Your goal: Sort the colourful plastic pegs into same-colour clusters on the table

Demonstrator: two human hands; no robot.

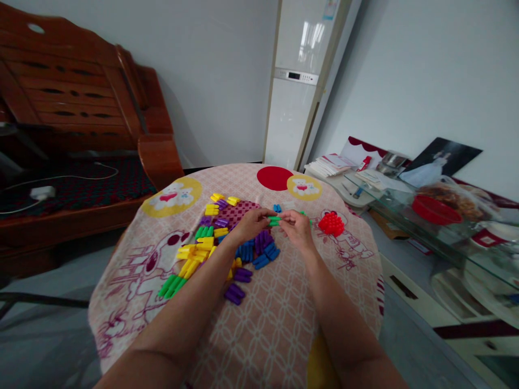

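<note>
My left hand (252, 225) and my right hand (298, 228) meet over the table, both closed in a pinch on a green plastic block (274, 221) between them. The block is made of joined tubes; my fingertips cover its ends. Left of my hands spreads a loose pile of similar blocks: yellow blocks (190, 251), green blocks (172, 286), purple blocks (234, 293) and blue blocks (266, 256). My left forearm hides part of the pile. A small blue piece (277, 208) lies just beyond my fingers. Right of my right hand sits a cluster of red pieces (331, 223).
A patterned cloth covers the round table (267, 324). On the right, a glass-topped cabinet (409, 227) carries papers (331, 164), a red bowl (436, 209) and bags. A wooden bench (73, 102) stands at the left, a tall white appliance (292, 113) behind.
</note>
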